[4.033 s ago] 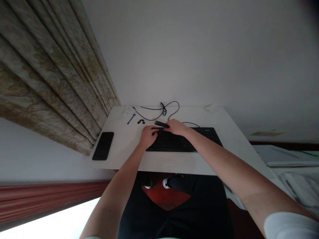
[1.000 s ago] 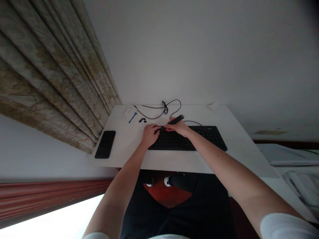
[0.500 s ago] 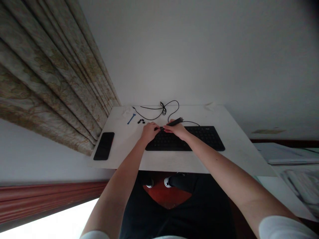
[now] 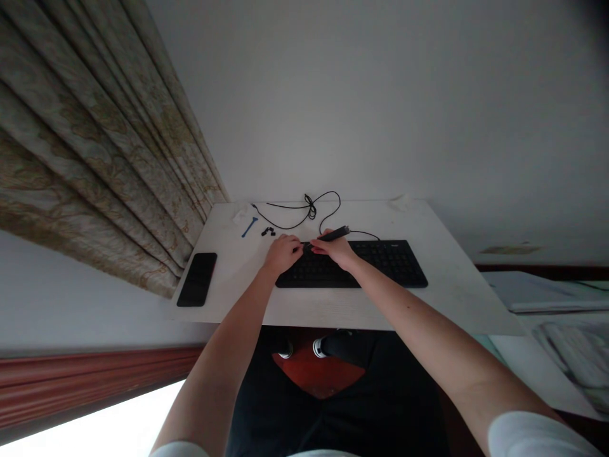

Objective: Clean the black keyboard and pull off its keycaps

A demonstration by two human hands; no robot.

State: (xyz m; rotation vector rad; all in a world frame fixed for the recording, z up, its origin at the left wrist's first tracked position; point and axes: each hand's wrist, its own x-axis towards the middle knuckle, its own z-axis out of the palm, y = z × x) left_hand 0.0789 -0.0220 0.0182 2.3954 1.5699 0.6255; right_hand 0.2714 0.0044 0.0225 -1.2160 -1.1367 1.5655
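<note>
A black keyboard (image 4: 323,277) lies flat on the white desk. My right hand (image 4: 339,251) is closed around a slim black brush (image 4: 335,233) above the keyboard's upper middle; its bristled end points up and right. Over the keyboard's upper left corner, my left hand (image 4: 282,252) has its fingers bent together near the brush's lower tip. Whatever lies between those fingers is too small and dark to make out. Several small black pieces that look like keycaps (image 4: 268,231) sit loose beyond my left hand. Left of them is a thin blue tool (image 4: 249,226).
A black phone (image 4: 196,279) lies at the desk's left edge. The keyboard's cable (image 4: 311,206) is tied in a bundle near the wall. A patterned curtain (image 4: 143,127) hangs at the left. Papers (image 4: 533,292) are stacked beyond the desk's right side.
The view has shifted very slightly. Both hands stay over the upper left of the keyboard, the right still holding the brush, its angle barely altered.
</note>
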